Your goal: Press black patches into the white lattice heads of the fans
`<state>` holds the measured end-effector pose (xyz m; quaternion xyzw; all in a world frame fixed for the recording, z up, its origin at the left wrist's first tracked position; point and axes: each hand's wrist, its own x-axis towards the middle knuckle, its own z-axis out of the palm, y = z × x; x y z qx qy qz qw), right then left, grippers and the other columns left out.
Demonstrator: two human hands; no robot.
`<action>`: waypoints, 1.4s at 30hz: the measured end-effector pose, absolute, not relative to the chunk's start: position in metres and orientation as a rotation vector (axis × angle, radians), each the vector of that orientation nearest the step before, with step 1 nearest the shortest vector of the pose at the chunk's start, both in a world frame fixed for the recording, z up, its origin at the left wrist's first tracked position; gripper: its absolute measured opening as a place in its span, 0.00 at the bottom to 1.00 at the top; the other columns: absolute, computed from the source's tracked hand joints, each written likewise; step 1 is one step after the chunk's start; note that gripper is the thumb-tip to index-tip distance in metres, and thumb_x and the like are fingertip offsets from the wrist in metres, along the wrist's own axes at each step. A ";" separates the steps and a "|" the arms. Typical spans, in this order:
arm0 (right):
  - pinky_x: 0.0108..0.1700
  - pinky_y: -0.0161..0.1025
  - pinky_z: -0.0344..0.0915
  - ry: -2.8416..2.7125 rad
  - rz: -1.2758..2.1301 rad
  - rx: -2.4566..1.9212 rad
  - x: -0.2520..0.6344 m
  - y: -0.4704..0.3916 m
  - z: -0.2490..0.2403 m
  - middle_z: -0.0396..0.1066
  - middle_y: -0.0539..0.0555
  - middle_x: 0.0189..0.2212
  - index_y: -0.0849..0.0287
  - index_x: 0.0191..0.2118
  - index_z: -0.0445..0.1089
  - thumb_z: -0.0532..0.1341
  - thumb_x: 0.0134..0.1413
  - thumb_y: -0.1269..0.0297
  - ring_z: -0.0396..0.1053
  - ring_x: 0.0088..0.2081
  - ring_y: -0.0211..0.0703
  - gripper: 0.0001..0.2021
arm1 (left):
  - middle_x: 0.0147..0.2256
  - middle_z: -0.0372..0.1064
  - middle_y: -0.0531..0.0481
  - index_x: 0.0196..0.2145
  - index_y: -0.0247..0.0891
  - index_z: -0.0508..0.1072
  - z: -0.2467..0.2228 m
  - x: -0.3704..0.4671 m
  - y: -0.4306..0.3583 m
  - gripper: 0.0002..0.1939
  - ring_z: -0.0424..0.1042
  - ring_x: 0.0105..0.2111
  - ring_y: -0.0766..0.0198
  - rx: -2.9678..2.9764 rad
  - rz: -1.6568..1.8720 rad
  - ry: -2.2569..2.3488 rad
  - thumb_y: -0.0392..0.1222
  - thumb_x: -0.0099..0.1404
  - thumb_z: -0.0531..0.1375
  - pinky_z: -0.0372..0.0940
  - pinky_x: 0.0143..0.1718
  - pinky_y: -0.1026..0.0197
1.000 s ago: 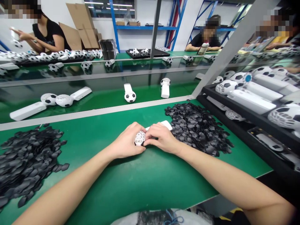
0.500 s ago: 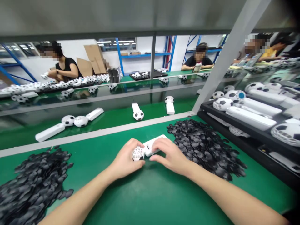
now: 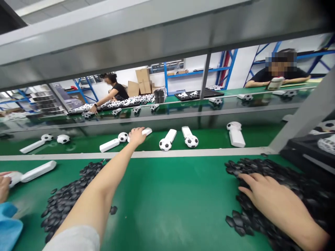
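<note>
My left hand (image 3: 136,135) is stretched across to the green belt. Its fingers are closed over a white handheld fan (image 3: 147,131) with a football-patterned head; the handle sticks out to the right, and the hand covers much of the head. At the right, my right hand (image 3: 269,197) rests over a heap of black flat pieces (image 3: 243,223). Its thumb and fingers are apart at the heap's near edge, and I see nothing held in them. Another football fan (image 3: 110,144) lies just left of my left hand, and one more fan (image 3: 167,140) lies to its right.
A second heap of black pieces (image 3: 70,198) lies under my left forearm. At the left edge, another person's hand (image 3: 4,188) holds a fan. A metal post (image 3: 300,118) and a black tray (image 3: 300,153) stand at the right. Co-workers sit beyond the belt.
The fan that was between my hands is out of them; a further fan lies on the belt. My left hand has moved forward and left, my right hand onto the black pieces. The view has turned left.
</note>
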<state>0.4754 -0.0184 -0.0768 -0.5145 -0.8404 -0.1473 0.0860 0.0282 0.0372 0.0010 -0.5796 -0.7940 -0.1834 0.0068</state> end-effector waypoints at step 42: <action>0.39 0.37 0.63 -2.275 0.544 -0.774 0.414 -0.070 -0.024 0.67 0.53 0.32 0.60 0.38 0.70 0.55 0.57 0.70 0.64 0.35 0.39 0.07 | 0.52 0.57 0.43 0.60 0.43 0.45 -0.030 0.211 -0.101 0.38 0.60 0.51 0.48 -2.867 -0.372 -2.016 0.54 0.56 0.56 0.61 0.44 0.51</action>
